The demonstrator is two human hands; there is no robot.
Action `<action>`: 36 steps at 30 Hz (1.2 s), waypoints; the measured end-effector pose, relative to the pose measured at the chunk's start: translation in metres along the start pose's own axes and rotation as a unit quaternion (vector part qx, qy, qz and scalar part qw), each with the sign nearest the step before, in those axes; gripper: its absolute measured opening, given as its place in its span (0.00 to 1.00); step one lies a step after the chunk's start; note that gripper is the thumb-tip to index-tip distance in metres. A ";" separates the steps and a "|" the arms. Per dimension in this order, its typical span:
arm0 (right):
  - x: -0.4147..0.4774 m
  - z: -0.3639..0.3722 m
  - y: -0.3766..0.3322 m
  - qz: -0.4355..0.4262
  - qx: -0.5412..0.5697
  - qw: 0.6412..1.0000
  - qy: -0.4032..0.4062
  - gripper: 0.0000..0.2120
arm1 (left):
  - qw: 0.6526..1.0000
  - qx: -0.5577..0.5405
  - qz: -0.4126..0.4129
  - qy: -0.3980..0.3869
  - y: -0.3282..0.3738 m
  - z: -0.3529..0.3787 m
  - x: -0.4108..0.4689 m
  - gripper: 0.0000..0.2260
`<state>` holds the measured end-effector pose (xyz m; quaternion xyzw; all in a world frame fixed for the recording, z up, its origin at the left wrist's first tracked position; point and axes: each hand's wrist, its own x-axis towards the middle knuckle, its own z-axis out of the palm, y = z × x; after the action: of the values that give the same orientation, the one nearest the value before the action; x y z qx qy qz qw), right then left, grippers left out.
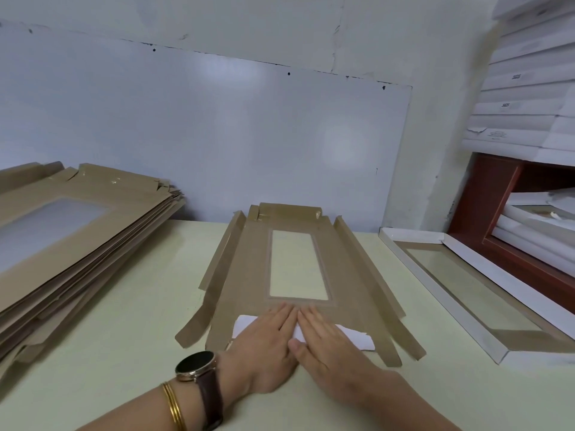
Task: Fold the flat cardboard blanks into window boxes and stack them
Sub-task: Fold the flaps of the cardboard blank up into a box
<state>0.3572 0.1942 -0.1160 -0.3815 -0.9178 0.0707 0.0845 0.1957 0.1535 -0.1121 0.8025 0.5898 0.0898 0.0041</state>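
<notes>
Pale green table (124,306), wall along its far edge. Left: stack of flat brown cardboard blanks (77,231). Right: folded white-walled window box (466,284). Centre, bare table on both sides: brown windowed cardboard blank (245,275), long side flaps raised. Left hand (264,343) and right hand (326,343), fingers straight, press its white near-edge flap (354,335) flat.

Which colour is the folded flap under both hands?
The folded flap is white, on the brown cardboard blank; head view.
</notes>
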 end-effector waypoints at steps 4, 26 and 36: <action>0.000 0.000 0.004 0.003 -0.016 0.999 -0.040 0.39 | 0.997 0.015 -0.031 -0.066 -0.003 0.000 -0.002 0.29; -0.039 -0.034 0.059 0.124 -0.081 0.983 -0.107 0.38 | 0.978 0.041 -0.115 -0.168 -0.023 -0.032 -0.018 0.39; -0.037 -0.038 0.052 0.070 -0.078 0.994 -0.016 0.31 | 0.999 0.038 -0.025 -0.005 -0.034 -0.032 -0.031 0.23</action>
<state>0.4268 0.2071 -0.0926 -0.4490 -0.8928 0.0107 0.0342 0.1497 0.1309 -0.0885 0.7873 0.6130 0.0628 -0.0211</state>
